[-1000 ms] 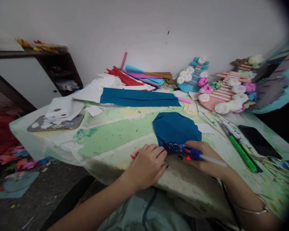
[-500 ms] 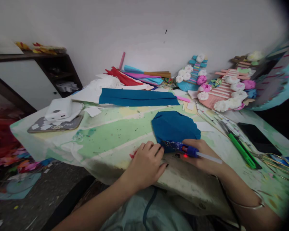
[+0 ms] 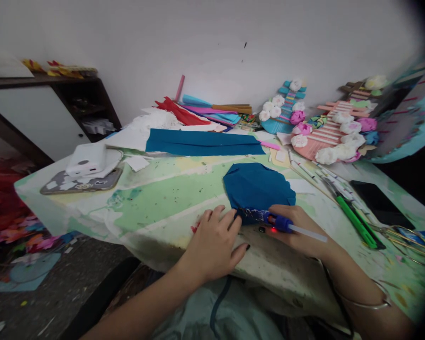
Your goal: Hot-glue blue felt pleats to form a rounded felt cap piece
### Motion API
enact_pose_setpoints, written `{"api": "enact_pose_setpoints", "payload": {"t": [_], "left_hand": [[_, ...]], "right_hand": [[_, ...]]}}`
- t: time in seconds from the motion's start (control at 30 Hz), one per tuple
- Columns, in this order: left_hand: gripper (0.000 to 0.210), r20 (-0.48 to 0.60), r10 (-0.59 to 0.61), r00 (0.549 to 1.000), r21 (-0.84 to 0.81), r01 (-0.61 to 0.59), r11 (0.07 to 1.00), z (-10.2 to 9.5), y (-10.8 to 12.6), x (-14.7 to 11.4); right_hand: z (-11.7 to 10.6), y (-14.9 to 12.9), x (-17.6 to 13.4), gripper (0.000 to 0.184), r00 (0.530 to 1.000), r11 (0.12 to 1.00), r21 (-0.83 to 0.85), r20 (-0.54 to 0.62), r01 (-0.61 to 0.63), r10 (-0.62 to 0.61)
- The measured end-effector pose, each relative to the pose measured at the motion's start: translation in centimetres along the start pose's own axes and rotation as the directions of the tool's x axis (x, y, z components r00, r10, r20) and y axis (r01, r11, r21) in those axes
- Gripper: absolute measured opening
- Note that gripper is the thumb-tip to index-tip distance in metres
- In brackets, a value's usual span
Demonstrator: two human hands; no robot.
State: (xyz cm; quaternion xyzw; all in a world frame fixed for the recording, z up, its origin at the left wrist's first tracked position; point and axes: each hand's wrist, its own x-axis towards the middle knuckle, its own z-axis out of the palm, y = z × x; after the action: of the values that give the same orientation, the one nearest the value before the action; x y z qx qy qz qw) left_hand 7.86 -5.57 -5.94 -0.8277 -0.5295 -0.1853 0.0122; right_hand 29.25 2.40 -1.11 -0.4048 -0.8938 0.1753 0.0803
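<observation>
My right hand (image 3: 293,226) is closed round a blue hot glue gun (image 3: 279,223), which points left over the near edge of a blue paper piece (image 3: 257,186). A translucent glue stick (image 3: 308,233) sticks out of its back end, and a small red light glows on it. Strings of dried glue cling to its front. Beside the gun's tip, my left hand (image 3: 212,243) rests with fingers spread and thumb apart at the table's near edge. Its fingertips come close to the paper's lower left edge; whether they touch it I cannot tell.
Behind lies a long blue paper strip (image 3: 205,142). To the right are a green utility knife (image 3: 356,222), a black phone (image 3: 380,204) and scissors (image 3: 407,243). Flower-covered guitar shapes (image 3: 329,130) lean at the back right. A white box (image 3: 87,159) sits left.
My left thumb has moved slightly right, away from the fingers, and the left fingers have spread a little. The glue gun and blue paper stay almost where they were.
</observation>
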Motion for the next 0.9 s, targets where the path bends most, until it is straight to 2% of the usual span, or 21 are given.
{"api": "enact_pose_setpoints", "payload": {"t": [0.27, 0.9], "left_hand": [[0.047, 0.014, -0.024, 1.0, -0.016, 0.024, 1.0, -0.3, 0.3, 0.1], [0.053, 0.024, 0.017, 1.0, 0.016, -0.017, 1.0, -0.1, -0.1, 0.0]], "right_hand": [[-0.2, -0.1, 0.0, 0.019, 1.0, 0.999, -0.033, 0.026, -0.001, 0.001], [-1.2, 0.6, -1.0, 0.016, 0.996, 0.998, -0.054, 0.08, -0.03, 0.034]]}}
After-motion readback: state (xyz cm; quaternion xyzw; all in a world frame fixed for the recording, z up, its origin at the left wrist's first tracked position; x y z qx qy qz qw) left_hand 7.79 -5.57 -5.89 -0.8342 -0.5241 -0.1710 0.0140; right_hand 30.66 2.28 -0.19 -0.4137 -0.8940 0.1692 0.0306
